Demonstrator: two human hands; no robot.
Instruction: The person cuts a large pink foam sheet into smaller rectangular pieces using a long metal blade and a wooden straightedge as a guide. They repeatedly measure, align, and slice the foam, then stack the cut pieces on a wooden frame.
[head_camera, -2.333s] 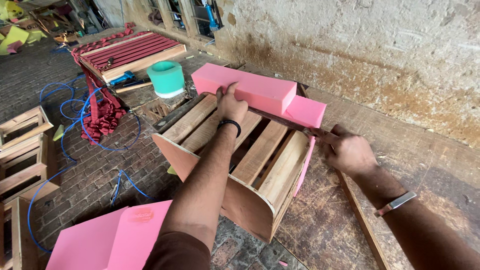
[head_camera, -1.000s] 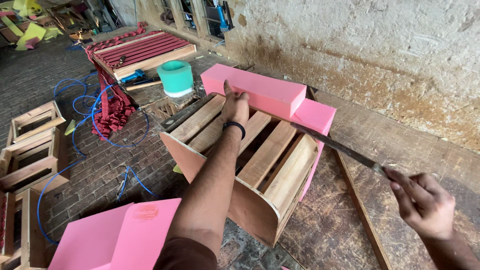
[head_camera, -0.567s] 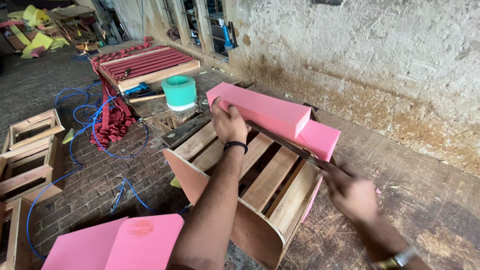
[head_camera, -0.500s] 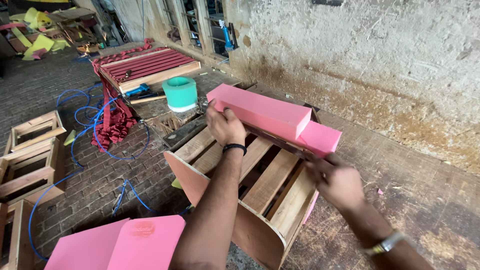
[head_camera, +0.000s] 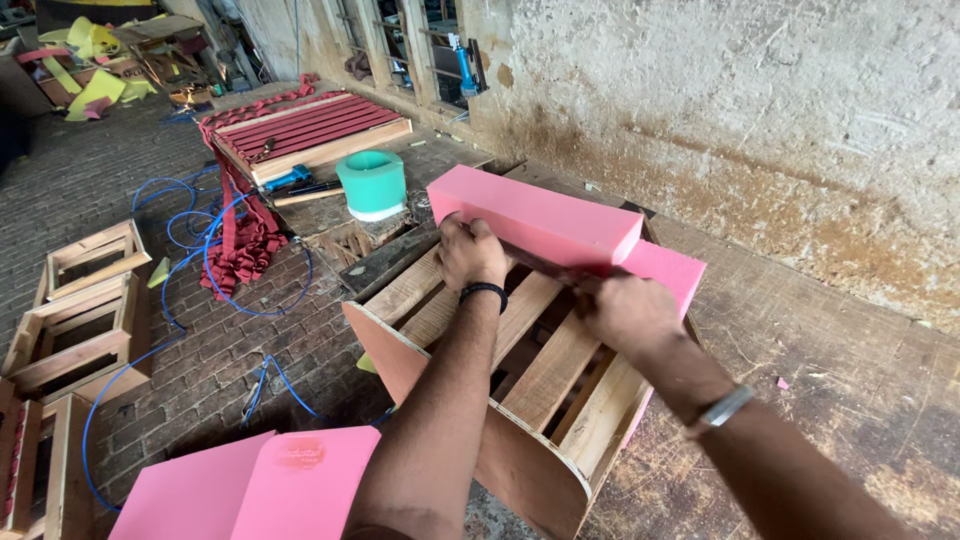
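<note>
A long pink foam block (head_camera: 560, 215) lies across the far end of a slatted wooden frame (head_camera: 560, 370), on top of a second pink foam slab (head_camera: 668, 272). My left hand (head_camera: 470, 252) presses on the block's near left end and wears a black wristband. My right hand (head_camera: 625, 312), with a metal watch on the wrist, grips the handle of a long knife. The knife's dark blade (head_camera: 545, 268) runs along the block's lower near edge between my two hands. The handle is hidden inside my fist.
Pink foam sheets (head_camera: 260, 485) lie on the brick floor by my left elbow. Open wooden crates (head_camera: 85, 310) stand at the left, with a blue hose (head_camera: 200, 260) looping beside them. A teal roll (head_camera: 372, 185) and a red-slatted panel (head_camera: 310, 130) sit beyond. A rough plaster wall (head_camera: 800, 130) closes the right.
A second ago my right hand was drawn far back to the right with the long blade exposed. It has since pushed forward to the foam block. My left hand stayed on the block.
</note>
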